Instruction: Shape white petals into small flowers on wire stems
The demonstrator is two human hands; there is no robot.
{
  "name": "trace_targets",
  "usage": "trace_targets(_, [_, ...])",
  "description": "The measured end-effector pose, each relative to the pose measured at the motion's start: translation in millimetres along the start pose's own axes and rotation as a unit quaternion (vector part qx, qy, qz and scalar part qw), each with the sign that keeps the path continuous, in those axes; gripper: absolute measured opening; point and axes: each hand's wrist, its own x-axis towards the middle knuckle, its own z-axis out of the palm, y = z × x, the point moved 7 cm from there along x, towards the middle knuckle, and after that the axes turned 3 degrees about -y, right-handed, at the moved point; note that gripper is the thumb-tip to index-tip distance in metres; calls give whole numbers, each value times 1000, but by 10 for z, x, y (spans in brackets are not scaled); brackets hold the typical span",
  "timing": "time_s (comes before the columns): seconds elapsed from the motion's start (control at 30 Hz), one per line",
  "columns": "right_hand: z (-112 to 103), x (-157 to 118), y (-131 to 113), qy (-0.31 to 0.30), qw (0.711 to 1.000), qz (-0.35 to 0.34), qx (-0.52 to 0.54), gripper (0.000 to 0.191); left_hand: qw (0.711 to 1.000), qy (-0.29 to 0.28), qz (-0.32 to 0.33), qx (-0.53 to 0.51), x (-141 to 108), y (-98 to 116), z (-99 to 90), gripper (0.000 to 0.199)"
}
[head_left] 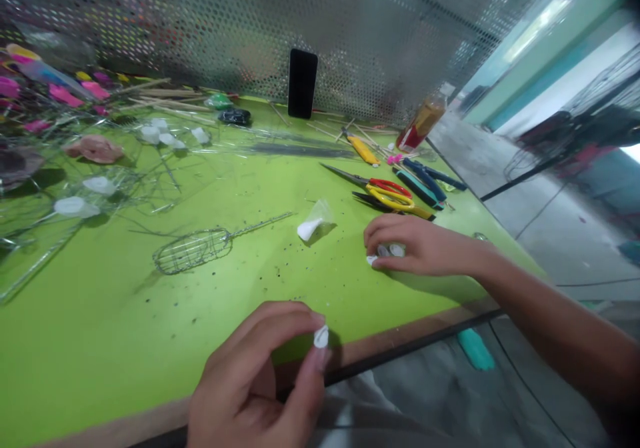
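Observation:
Near the front edge of the green table (240, 315), my left hand (265, 375) pinches a small white piece (321, 337) between thumb and forefinger. My right hand (415, 245) rests on the table to the right, its fingertips closed on a small white piece (371, 260). Beside and partly under its curled fingers lie small whitish round pieces (397, 250). A small clear bag with white material (311, 228) lies between and beyond the hands. Left of it is a wire frame with a twisted handle (193, 251).
Red-handled and yellow-handled scissors (390, 196), pliers (420, 185), a yellow cutter (363, 149) and a bottle (423, 125) stand or lie at the back right. A black phone (302, 83) leans against the mesh panel. Wires, white lumps (75, 207) and pink pieces fill the left.

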Motion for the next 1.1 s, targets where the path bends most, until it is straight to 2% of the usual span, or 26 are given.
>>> trace_targets(0.23, [-27, 170, 6, -54, 998, 10, -21, 8, 1000, 12, -2, -12, -4, 28, 4, 29])
trace_targets(0.43, [-38, 174, -62, -57, 997, -17, -45, 6, 999, 24, -8, -43, 25, 60, 26, 26])
trace_targets(0.7, [-91, 128, -17, -54, 998, -19, -12, 17, 997, 27, -17, -71, 25, 66, 37, 23])
trace_targets(0.93, [-56, 125, -46, -64, 997, -38, -29, 4, 998, 30, -11, -57, 45, 96, 22, 21])
trace_targets(1.1, [-51, 65, -91, -58, 996, -57, -45, 13, 997, 37, -17, -60, 50, 103, 27, 19])
